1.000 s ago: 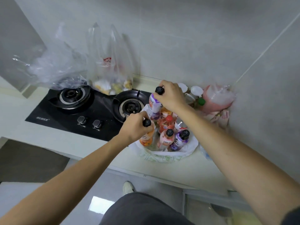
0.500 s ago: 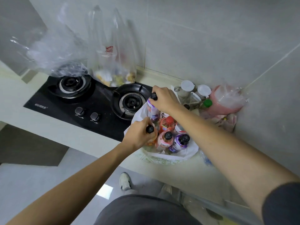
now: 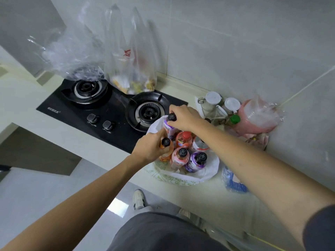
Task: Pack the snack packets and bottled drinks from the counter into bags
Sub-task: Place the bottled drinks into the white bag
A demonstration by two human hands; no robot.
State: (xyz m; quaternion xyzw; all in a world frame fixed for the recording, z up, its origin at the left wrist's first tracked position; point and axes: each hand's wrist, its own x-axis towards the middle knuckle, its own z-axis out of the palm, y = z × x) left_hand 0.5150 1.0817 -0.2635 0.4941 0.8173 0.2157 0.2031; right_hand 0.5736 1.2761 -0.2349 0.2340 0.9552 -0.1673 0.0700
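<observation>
The right fingers [image 3: 178, 115] gripped a purple bottle [image 3: 168, 126] by its neck; the left fingers [image 3: 155, 142] curled round an orange bottle [image 3: 165, 151]. Both had sunk lower into the white bag [image 3: 208, 171] beside the hob [image 3: 112, 109], so this load looked nearly packed. Glossy rounded plastic bottles with ribbed black caps; the bag was thin and crumpled on the desk [image 3: 199, 196].
</observation>
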